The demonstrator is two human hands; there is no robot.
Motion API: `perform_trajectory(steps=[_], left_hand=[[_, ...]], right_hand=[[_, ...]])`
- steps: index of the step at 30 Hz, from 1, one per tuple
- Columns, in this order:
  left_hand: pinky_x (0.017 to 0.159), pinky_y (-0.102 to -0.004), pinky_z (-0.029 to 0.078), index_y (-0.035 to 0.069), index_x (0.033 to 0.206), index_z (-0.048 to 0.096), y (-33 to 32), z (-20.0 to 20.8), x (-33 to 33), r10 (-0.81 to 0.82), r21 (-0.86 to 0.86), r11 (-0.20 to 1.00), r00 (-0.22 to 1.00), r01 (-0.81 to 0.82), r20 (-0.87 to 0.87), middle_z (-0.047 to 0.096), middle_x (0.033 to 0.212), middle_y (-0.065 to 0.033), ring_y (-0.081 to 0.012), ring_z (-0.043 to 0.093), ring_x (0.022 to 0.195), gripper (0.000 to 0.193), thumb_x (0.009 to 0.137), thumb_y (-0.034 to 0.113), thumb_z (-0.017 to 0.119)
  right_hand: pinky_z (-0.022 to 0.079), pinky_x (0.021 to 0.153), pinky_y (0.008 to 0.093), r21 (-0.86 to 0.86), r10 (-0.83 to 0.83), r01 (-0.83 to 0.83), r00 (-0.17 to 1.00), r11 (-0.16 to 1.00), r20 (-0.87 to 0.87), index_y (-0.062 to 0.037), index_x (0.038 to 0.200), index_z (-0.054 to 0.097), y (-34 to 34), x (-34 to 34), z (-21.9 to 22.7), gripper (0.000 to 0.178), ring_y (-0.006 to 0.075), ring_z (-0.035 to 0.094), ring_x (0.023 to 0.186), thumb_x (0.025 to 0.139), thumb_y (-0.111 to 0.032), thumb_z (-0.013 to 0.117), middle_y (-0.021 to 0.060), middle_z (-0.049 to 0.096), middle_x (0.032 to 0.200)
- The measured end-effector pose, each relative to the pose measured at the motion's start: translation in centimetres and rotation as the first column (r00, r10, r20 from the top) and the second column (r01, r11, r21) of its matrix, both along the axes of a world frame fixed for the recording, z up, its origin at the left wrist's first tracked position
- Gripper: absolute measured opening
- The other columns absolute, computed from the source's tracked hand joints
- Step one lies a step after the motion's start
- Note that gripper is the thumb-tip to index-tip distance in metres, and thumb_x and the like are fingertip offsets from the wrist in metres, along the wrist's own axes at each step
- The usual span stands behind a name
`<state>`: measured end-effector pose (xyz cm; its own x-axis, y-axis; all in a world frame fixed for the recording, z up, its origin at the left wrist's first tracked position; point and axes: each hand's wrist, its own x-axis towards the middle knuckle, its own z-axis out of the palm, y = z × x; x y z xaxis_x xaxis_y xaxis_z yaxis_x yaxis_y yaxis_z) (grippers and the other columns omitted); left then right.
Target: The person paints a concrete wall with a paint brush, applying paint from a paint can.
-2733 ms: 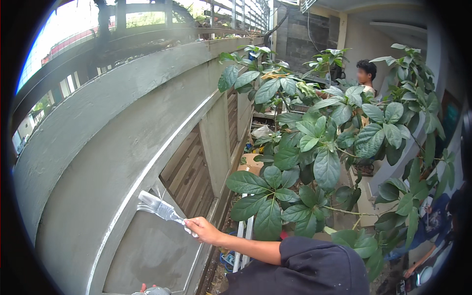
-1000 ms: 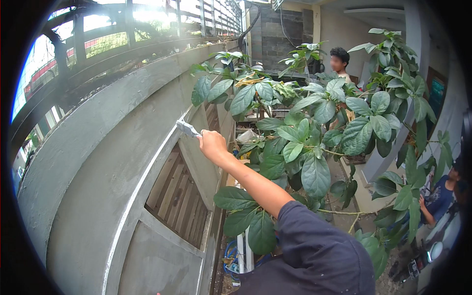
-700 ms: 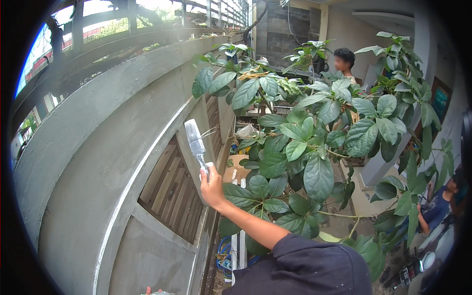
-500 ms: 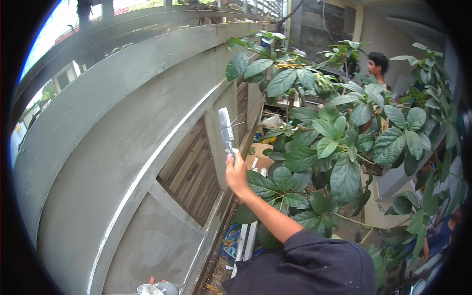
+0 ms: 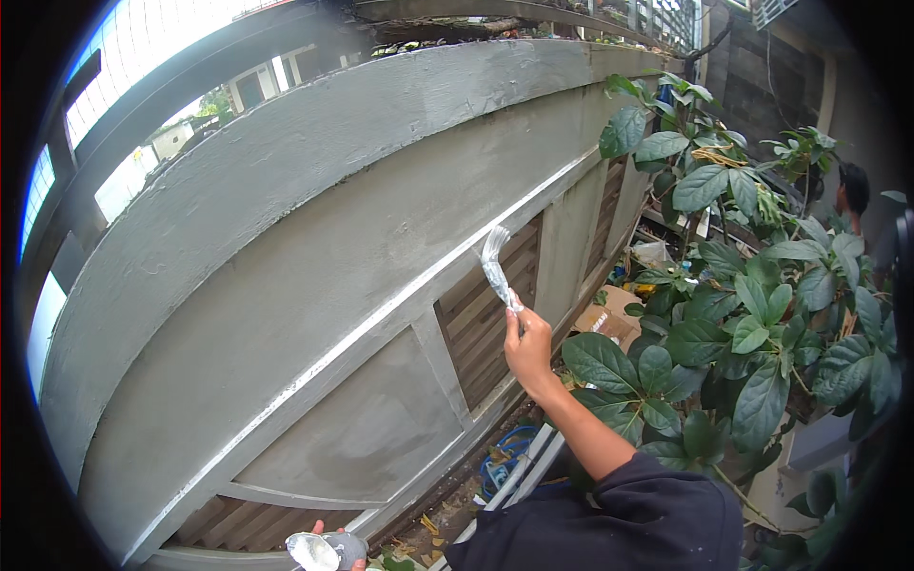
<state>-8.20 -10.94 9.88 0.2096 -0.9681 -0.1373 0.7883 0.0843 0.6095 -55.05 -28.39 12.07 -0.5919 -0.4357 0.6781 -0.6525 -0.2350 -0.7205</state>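
A paintbrush smeared with grey-white paint is in my right hand, fingers closed round its handle. Its bristles are bent against the grey wall, beside the white-topped ledge. At the bottom edge, my left hand is mostly hidden; its visible fingertips curl round a small grey container. White paint coats the container's opening.
Leafy branches crowd the right side, close to my right arm. Slatted panels are set into the lower wall. Below lie metal rails, a blue hose and cardboard. Another person stands at far right.
The view has swung left, showing more wall. The brush has gone from raised away from the wall to touching it, its bristles now bent. Both hands keep their hold.
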Motion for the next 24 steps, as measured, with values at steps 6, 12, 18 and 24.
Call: perform_trajectory(steps=[6,12,18,24], left_hand=[[0.105,-0.0600,0.047,-0.002,0.145,0.051,-1.0,3.1,-3.0,0.162,-0.168,0.985,0.520,-0.037,0.838,0.060,0.132,-0.0248,-0.0384,0.058,0.117,0.055,0.095,0.020,0.058],[0.100,-0.0544,0.052,-0.005,0.146,0.048,-2.5,-0.2,-0.4,-0.008,-0.054,0.998,0.976,0.020,0.216,0.061,0.130,-0.0204,-0.0345,0.061,0.113,0.069,0.082,-0.002,0.072],[0.101,-0.0549,0.050,-0.005,0.146,0.049,-2.2,-0.5,-2.9,0.208,-0.249,0.968,0.685,-0.041,0.698,0.061,0.127,-0.0208,-0.0355,0.060,0.112,0.065,0.087,0.013,0.071],[0.101,-0.0547,0.048,-0.004,0.146,0.050,-3.9,0.1,-6.3,0.340,-0.338,0.938,0.375,-0.074,0.862,0.060,0.124,-0.0210,-0.0359,0.058,0.111,0.068,0.091,0.030,0.069]], right_hand=[[0.046,0.053,0.0416,0.214,0.300,-0.234,0.878,0.949,-0.373,-0.0097,0.140,0.064,6.4,3.7,-0.1,0.049,0.0295,0.056,0.059,0.091,-0.005,0.068,0.0106,0.049,0.079],[0.047,0.063,0.0428,0.030,-0.071,0.076,0.987,0.997,-0.144,-0.0058,0.129,0.069,-0.5,-7.8,-1.2,0.032,0.0379,0.060,0.067,0.098,-0.006,0.061,0.0176,0.058,0.078],[0.049,0.069,0.0509,0.196,-0.417,0.425,0.905,0.884,-0.083,0.0037,0.106,0.073,-3.2,-16.7,0.8,0.024,0.0456,0.066,0.081,0.099,-0.016,0.061,0.0277,0.068,0.087],[0.048,0.054,0.0388,0.153,0.058,0.015,0.887,0.988,-0.459,-0.0100,0.134,0.068,2.4,-3.7,-0.8,0.043,0.0274,0.060,0.063,0.091,-0.011,0.070,0.0096,0.053,0.077]])
